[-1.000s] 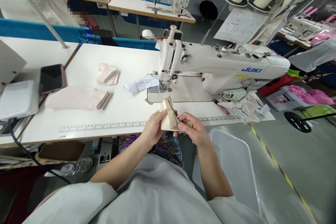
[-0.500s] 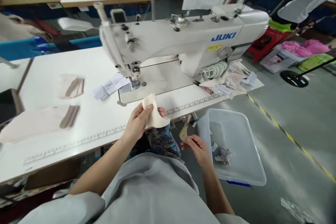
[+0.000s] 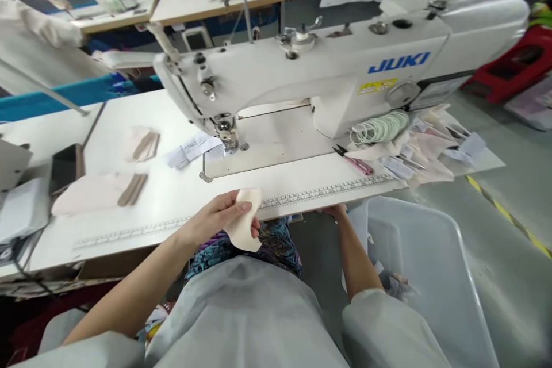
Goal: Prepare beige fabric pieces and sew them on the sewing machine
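Observation:
My left hand (image 3: 230, 215) grips a cream fabric piece (image 3: 245, 224) over my lap, at the front edge of the white table (image 3: 181, 195). My right hand (image 3: 335, 210) reaches under the table edge near the clear bin; its fingers are hidden there. Behind the fabric stands a white JUKI sewing machine (image 3: 276, 75). Folded fabric pieces (image 3: 95, 194) and a smaller stack (image 3: 143, 145) lie on the left of the table. Paper labels (image 3: 192, 149) rest beside the needle area.
Pink-handled snips (image 3: 357, 165), a coil of green cord (image 3: 382, 127) and fabric scraps (image 3: 426, 144) lie at the table's right. A clear plastic bin (image 3: 431, 253) is on the floor. A phone (image 3: 66, 168) lies at the far left.
My right hand, which held a small tan piece beside the bin, has moved forward under the table edge. My left hand has tilted the cream fabric and drawn it off the table edge. The view has shifted.

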`<state>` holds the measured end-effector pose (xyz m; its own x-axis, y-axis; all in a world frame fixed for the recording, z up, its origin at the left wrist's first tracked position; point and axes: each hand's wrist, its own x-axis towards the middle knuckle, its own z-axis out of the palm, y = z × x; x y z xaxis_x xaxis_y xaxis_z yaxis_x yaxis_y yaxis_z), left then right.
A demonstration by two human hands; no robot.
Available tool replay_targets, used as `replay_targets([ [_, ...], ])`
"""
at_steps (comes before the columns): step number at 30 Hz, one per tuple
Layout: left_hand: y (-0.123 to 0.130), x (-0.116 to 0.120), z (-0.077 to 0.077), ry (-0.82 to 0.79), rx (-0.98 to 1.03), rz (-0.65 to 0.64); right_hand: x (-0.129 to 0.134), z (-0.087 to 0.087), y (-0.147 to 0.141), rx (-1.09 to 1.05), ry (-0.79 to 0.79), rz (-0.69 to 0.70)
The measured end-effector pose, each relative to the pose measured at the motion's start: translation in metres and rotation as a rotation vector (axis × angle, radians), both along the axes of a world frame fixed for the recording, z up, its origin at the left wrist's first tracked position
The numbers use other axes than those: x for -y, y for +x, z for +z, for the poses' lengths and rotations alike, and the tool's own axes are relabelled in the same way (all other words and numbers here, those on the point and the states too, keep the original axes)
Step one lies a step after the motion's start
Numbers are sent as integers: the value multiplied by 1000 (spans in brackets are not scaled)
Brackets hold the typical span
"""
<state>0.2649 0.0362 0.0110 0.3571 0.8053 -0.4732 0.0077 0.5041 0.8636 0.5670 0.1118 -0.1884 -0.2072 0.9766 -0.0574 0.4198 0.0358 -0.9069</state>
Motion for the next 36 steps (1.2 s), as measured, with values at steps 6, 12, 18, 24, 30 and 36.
replay_targets([
  [6, 1, -17, -3, -2, -77, -287, 55, 81, -12, -135, -170, 371],
  [12, 13, -12, -9, 392, -325, -556, 71, 178, -62, 49, 214, 454],
  [18, -6, 0, -4, 513, -288, -554, 45, 197, -100, 113, 103, 750],
  [24, -36, 8, -11, 203, 47, -318, 38, 203, -124, 66, 77, 677],
  [30, -52, -4, -22, 228, 2, -26, 22, 193, -136, -14, 62, 322],
  [36, -25, -72, -32, 369, -305, 19, -2, 155, -115, 30, 43, 20],
])
